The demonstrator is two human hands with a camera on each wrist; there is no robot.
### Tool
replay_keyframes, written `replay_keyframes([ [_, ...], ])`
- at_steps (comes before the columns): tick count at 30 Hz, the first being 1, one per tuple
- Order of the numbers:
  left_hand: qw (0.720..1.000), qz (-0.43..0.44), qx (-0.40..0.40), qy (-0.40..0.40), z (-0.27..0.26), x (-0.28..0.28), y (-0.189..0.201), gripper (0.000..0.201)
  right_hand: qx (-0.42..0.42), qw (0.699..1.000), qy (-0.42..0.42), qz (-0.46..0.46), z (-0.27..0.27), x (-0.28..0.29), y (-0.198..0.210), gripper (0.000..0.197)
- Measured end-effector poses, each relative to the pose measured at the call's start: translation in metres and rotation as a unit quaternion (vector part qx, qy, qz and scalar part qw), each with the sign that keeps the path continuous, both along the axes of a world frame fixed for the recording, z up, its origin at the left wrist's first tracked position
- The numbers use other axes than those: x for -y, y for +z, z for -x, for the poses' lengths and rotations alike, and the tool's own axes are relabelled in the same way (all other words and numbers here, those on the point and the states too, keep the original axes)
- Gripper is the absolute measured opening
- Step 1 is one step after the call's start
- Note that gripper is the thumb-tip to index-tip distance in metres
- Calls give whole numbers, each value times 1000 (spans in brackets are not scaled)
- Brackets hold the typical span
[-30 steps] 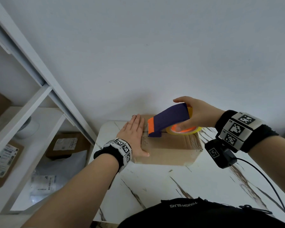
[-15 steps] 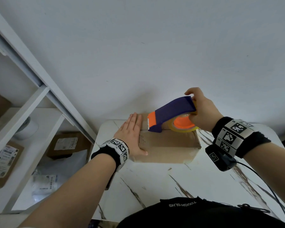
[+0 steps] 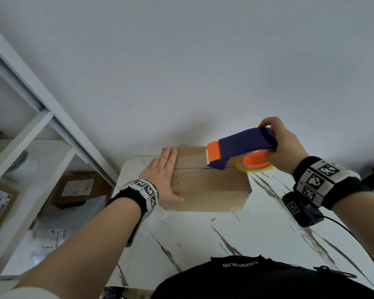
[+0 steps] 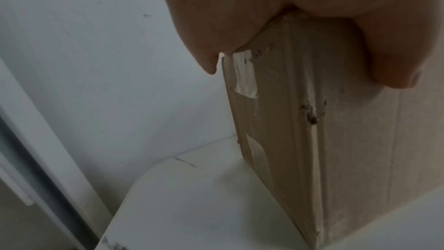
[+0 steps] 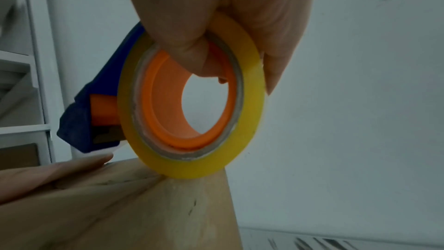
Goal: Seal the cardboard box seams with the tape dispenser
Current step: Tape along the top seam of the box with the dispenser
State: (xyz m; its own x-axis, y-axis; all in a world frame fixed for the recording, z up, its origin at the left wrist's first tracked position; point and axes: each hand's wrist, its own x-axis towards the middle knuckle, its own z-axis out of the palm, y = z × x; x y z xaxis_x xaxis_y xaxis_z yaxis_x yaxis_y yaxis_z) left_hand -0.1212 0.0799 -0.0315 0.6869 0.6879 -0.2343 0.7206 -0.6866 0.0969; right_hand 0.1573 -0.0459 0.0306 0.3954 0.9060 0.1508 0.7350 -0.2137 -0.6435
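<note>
Item: cardboard box (image 3: 209,186), brown, resting on the white marbled table (image 3: 257,240) at centre frame in the head view, close to the wall. Its top seam runs left to right across the lid.

Item: left hand (image 3: 163,175), laid flat on the left end of the box, fingers (image 3: 170,153) straight and together, thumb along the near edge. It pins the box and holds nothing. The left wrist view shows the palm on the upper edge of the end face, where old tape scraps cling.

Item: tape dispenser (image 3: 242,147), blue body with orange nose, carrying a yellow tape roll (image 5: 192,102). Located at right of centre, over the right end of the seam.

Item: right hand (image 3: 286,145), fingers clamped around the rear of the dispenser, thumb hooked through the orange core in the right wrist view. There the roll's lower rim appears to touch the box's top corner; whether tape has stuck down cannot be told.

Handling notes, as judgement:
- Lay the tape centred on the seam, so both flaps catch equal width.
- Press the nose down firmly at the start, then draw in one steady line.
- Keep the flat hand bearing down; a light box will slide otherwise.
- Keep left fingertips out of the cutter's path.
- Carry the tape over the end edge before cutting.
</note>
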Motion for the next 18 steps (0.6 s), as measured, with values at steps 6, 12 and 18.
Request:
replay_keyframes([
  [6,1000,-3,-22,3,-1,0,0,137,-15,1000,4,-9,-2,0,-6,56],
  [12,999,-9,-22,21,-3,4,4,139,-29,999,-9,-19,-2,-1,-11,55],
  [18,996,-51,45,60,-1,25,3,129,-29,999,-12,-21,-2,-1,-11,55],
])
